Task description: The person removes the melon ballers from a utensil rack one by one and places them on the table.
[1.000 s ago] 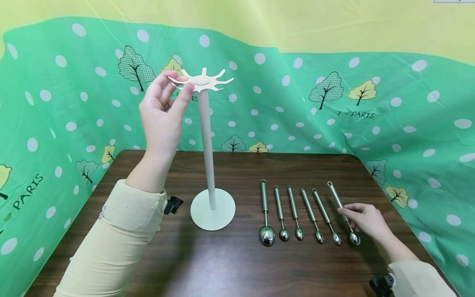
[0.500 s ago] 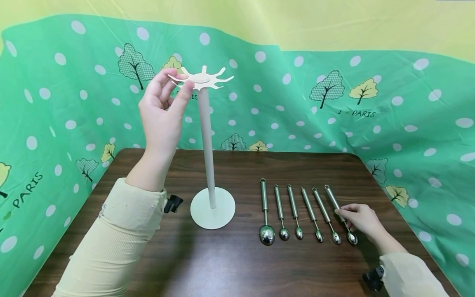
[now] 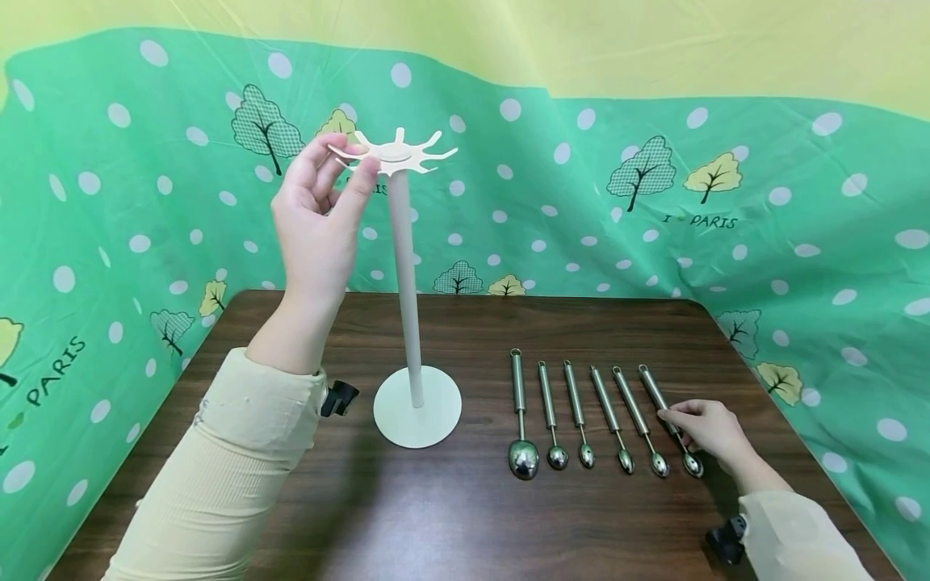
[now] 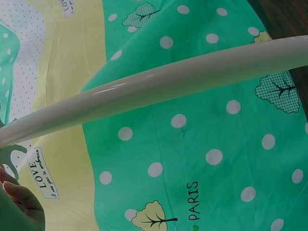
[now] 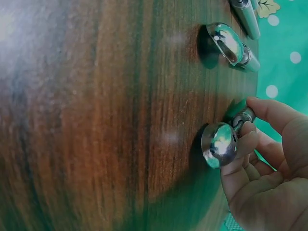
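In the head view a white stand has a round base (image 3: 417,432), a tall pole (image 3: 405,282) and a top ring of prongs (image 3: 395,153). My left hand (image 3: 320,214) pinches the left side of that ring between thumb and fingers. The pole crosses the left wrist view. At the right, my right hand (image 3: 712,428) pinches the handle of the rightmost steel scoop (image 3: 654,389), melon-baller-like, between thumb and fingers. Its rounded bowl (image 5: 220,144) lies low over the table with the hollow turned down. Fingers cover part of its neck.
Several more steel scoops lie in a row left of the right hand, the largest (image 3: 523,460) nearest the stand. The neighbouring scoop (image 5: 226,43) shows in the right wrist view. A dark wood table (image 3: 436,516) lies beneath, with a green patterned cloth (image 3: 545,194) behind.
The right hand and its scoop have shifted slightly to the left and towards the table, with the scoop's handle end lower in view. The left hand and stand have stayed put.
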Demonstrator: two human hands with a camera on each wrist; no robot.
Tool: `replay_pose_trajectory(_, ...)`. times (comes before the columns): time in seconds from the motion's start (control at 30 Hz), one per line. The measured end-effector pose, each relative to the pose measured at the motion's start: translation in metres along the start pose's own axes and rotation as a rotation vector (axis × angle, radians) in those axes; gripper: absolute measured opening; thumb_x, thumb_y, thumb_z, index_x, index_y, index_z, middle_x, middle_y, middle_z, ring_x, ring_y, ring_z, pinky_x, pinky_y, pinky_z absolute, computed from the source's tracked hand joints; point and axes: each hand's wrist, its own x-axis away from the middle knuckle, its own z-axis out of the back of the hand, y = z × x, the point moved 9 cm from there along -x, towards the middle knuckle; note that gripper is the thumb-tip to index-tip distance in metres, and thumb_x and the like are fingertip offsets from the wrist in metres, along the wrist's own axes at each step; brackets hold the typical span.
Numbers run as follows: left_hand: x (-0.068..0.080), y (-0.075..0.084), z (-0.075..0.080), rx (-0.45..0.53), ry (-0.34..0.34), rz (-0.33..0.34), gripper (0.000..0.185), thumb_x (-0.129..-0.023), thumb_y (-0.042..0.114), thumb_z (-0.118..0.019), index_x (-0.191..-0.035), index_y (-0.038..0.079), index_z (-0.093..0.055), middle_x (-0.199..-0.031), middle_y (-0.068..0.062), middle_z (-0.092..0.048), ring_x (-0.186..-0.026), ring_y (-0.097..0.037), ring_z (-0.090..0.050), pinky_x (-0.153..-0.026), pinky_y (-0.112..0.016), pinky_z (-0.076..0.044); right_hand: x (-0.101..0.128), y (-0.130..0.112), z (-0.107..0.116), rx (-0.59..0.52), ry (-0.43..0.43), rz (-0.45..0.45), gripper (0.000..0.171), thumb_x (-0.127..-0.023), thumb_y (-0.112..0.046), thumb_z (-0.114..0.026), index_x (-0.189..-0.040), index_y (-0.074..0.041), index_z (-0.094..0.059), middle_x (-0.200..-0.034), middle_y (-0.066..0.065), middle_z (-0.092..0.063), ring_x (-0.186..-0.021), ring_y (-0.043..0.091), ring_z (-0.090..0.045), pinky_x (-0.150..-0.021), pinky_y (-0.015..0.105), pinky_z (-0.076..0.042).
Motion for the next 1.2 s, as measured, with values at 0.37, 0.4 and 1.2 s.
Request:
replay_pose_trajectory(0.37, 0.000, 0.000, 0.000, 0.034, 0.005, 0.036, 0.029, -0.089, 0.010, -0.072, -0.114, 0.001, -0.062, -0.098, 0.004, -0.072, -0.106, -0.014, -0.067, -0.060, -0.018, -0.038, -0.002, 0.012, -0.002, -0.041, 0.026, -0.038, 0.057, -0.095, -0.040, -0.063, -0.121, 0.011, -0.059, -0.064, -0.001, -0.058, -0.057, 0.014, -0.058, -0.056, 0.032, -0.052)
replay_pose_trajectory(0.4, 0.000, 0.000, 0.000, 0.031, 0.003, 0.029, 0.029, -0.089, 0.011, -0.072, -0.115, 0.000, -0.061, -0.097, 0.005, -0.072, -0.105, -0.015, -0.067, -0.060, -0.018, -0.038, -0.003, 0.013, -0.002, -0.044, 0.027, -0.039, 0.058, -0.095, -0.041, -0.063, -0.121, 0.011, -0.059, -0.064, -0.001, -0.058, -0.056, 0.014, -0.058, -0.056, 0.032, -0.051)
replay_pose_trajectory(1.2, 0.001, -0.001, 0.000, 0.064, -0.007, 0.064, 0.035, -0.089, 0.010, -0.072, -0.120, 0.000, -0.061, -0.101, 0.004, -0.073, -0.115, -0.015, -0.064, -0.070, -0.020, -0.044, -0.003, 0.025, -0.006, -0.105, 0.059, -0.079, 0.067, -0.091, -0.050, -0.067, -0.126, 0.007, -0.059, -0.061, -0.003, -0.055, -0.054, 0.012, -0.053, -0.052, 0.031, -0.049)
